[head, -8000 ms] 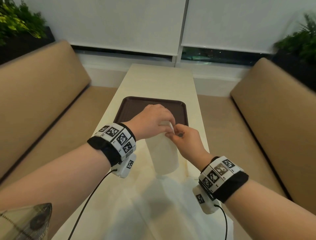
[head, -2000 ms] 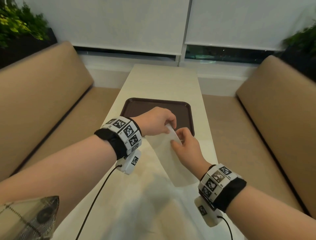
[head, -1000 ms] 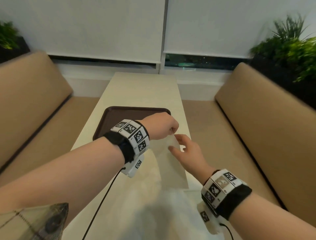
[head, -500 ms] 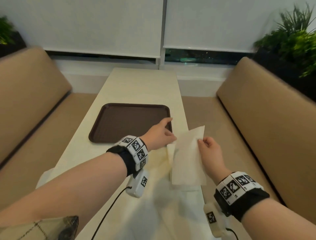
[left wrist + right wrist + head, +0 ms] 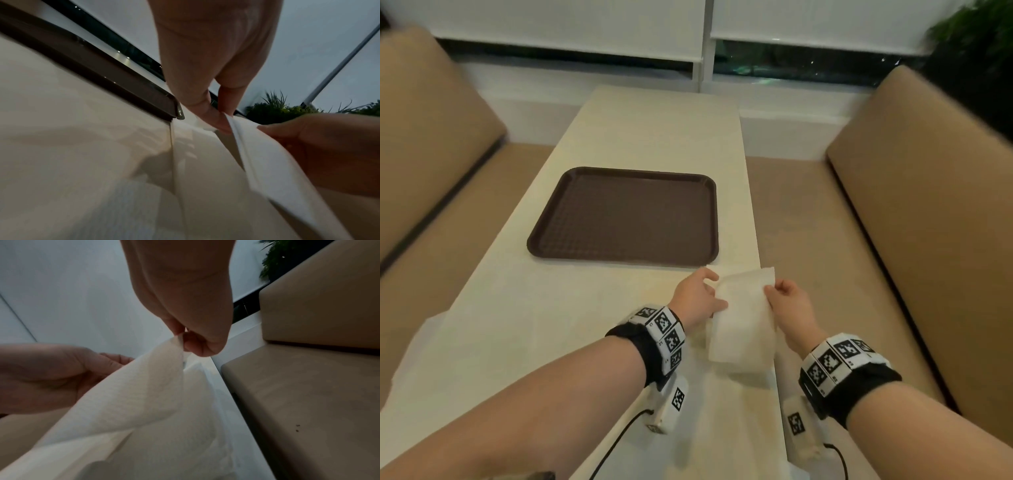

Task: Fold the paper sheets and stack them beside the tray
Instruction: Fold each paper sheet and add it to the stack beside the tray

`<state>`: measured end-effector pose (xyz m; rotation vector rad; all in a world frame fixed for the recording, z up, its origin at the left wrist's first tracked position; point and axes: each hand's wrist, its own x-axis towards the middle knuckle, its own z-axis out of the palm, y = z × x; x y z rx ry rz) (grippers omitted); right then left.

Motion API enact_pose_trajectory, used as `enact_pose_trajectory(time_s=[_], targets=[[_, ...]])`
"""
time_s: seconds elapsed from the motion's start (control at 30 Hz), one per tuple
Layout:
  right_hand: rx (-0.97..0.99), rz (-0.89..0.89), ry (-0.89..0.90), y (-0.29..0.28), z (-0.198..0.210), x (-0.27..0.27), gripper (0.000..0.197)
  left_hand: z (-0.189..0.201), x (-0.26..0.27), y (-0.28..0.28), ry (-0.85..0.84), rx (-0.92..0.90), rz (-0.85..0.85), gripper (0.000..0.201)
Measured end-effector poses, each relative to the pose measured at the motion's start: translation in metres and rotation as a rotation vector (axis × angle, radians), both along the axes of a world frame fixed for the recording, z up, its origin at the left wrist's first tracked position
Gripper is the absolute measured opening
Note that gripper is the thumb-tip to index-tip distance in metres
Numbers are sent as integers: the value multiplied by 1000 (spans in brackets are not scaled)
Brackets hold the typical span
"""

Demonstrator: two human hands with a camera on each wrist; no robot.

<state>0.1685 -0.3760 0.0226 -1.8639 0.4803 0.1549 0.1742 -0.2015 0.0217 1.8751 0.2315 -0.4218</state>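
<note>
White folded paper sheet (image 5: 743, 318), pinched at its far corners by the left hand (image 5: 697, 296) and right hand (image 5: 789, 301) just beside the brown tray (image 5: 623, 216), should be lowered flat with edges aligned.

Black wristbands (image 5: 640, 349), checkered marker tiles (white camera pods beneath).

folded paper sheet (image 5: 743, 322): white, held above table, near corner of tray | tray (image 5: 626, 216): brown, rectangular, flat on table
</note>
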Motion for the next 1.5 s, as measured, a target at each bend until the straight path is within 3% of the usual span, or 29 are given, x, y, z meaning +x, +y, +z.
enact_pose_trajectory(time_s=[0.2, 0.3, 0.6, 0.8, 1.1, 1.2, 1.3, 1.37, 1.5], targets=[[-175, 62, 20, 1, -26, 14, 16, -23, -3, -7, -176, 195, 27, 18], [-239, 73, 47, -2, -34, 13, 35, -36, -7, -9, -151, 239, 22, 14], [-379, 166, 52, -5, -48, 13, 43, -51, -5, -3, -102, 309, 18, 19], [-379, 132, 63, 7, -48, 10, 48, -55, -5, -2, -62, 277, 92, 32], [-360, 225, 146, 28, -43, 5, 58, -51, 3, 0, -30, 298, 65, 28], [-338, 197, 32, 25, -31, 2, 56, -39, 6, 15, -41, 267, 74, 30], [-420, 325, -219, 24, -13, -18, 42, -15, 9, 54, -122, 240, 107, 26], [-459, 463, -319, 28, -3, -40, 30, 4, 8, 86, -190, 321, 85, 20], [-556, 827, -243, 55, -4, -84, 25, 26, -11, 137, -220, 507, -7, 21]])
